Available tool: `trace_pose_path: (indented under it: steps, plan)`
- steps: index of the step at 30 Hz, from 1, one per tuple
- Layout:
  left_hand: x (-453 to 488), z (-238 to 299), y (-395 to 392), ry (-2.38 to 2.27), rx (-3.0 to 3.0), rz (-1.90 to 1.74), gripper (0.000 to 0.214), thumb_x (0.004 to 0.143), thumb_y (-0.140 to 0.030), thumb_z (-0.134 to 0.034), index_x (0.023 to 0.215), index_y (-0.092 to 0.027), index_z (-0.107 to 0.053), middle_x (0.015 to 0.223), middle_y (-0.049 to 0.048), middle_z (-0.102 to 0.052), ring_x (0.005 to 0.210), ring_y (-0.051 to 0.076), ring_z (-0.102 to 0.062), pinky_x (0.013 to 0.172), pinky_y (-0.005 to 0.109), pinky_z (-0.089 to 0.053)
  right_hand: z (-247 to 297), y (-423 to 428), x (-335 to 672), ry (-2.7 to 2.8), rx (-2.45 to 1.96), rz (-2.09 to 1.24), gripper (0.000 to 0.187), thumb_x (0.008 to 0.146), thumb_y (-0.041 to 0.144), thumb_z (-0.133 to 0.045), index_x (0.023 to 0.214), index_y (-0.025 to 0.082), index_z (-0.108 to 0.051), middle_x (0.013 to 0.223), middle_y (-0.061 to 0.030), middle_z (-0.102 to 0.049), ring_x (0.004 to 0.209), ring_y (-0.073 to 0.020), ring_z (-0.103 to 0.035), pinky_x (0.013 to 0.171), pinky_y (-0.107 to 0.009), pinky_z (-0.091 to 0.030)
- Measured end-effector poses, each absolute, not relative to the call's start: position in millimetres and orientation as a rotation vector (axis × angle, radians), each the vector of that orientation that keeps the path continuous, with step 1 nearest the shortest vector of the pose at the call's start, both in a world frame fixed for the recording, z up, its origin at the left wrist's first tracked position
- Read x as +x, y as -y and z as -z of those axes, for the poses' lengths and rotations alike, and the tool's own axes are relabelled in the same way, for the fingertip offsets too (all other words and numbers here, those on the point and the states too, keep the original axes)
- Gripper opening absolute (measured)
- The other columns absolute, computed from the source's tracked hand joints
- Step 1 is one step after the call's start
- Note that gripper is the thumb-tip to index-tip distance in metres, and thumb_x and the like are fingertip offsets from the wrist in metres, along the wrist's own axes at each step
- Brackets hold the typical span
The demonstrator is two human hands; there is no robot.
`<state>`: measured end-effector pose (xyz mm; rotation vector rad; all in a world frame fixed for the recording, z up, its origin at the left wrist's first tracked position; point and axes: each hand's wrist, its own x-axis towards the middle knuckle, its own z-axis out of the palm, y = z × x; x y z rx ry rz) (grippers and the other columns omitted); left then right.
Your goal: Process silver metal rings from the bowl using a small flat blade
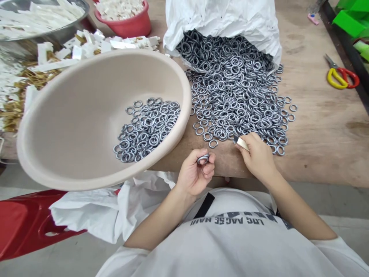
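Observation:
My left hand point(197, 171) is closed with a dark grey ring point(203, 158) pinched between thumb and fingers, just off the table's front edge. In my right hand point(258, 154) is a short tool point(241, 143) with a pale flat body and a dark tip; its exact kind I cannot make out. That tip is beside the near edge of a big pile of grey rings point(236, 92), which spills from a white sack point(221, 17). To the left, a large beige basin point(77, 111) tilts toward me, with a smaller heap of rings point(150, 129) along its right side.
Scissors point(340, 75) with yellow and red handles lie at the right, near green bins point(351, 19). A red tub point(127, 19) and a metal bowl point(83, 17) hold white pieces at the back left. A red stool point(25, 223) stands below the table.

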<state>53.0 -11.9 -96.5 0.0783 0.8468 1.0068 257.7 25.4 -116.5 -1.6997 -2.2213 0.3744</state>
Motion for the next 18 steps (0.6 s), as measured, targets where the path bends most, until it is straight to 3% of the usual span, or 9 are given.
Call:
trace_pose_path:
  steps: [8,11,14,18]
  plan:
    - [58.3,90.8,2.6,-0.783,0.087,-1.046,0.025,0.072,-0.013,-0.067,0.089,-0.02,-0.05,0.075,-0.0067,-0.053,0.042,-0.001,-0.037,0.036,0.009,-0.025,118.8,-21.6,260.3,1.844,-1.393,-0.799,0.018,0.1,0.034,-0.051,0.09,0.022,-0.058,0.091,-0.005,-0.058,0.086,-0.0209,-0.055,0.077,-0.033,-0.04]
    - [71.2,91.4,4.1,-0.847,0.218,-1.041,0.027,0.08,-0.028,-0.074,0.096,-0.02,-0.055,0.083,-0.0039,-0.058,0.05,0.002,-0.047,0.037,0.01,-0.031,116.5,-11.0,252.9,1.531,-1.257,-1.215,0.023,0.099,0.043,-0.054,0.089,0.023,-0.055,0.077,0.0005,-0.052,0.07,-0.0156,-0.049,0.065,-0.029,-0.039]
    - [86.5,99.7,11.3,-0.883,0.464,-1.032,0.035,0.08,-0.042,-0.079,0.095,-0.019,-0.058,0.073,-0.004,-0.058,0.052,0.005,-0.049,0.039,0.013,-0.035,116.5,1.5,240.6,1.133,-1.107,-1.636,0.033,0.092,0.056,-0.062,0.09,0.025,-0.051,0.063,0.006,-0.045,0.053,-0.0114,-0.038,0.051,-0.025,-0.03]
    - [93.5,115.5,20.5,-0.936,0.767,-1.064,0.033,0.085,-0.047,-0.074,0.095,-0.02,-0.059,0.064,-0.0042,-0.06,0.047,0.006,-0.045,0.043,0.017,-0.036,118.9,8.3,230.0,0.792,-1.036,-1.829,0.043,0.085,0.063,-0.067,0.092,0.025,-0.05,0.059,0.0085,-0.041,0.048,-0.0091,-0.031,0.045,-0.022,-0.026]
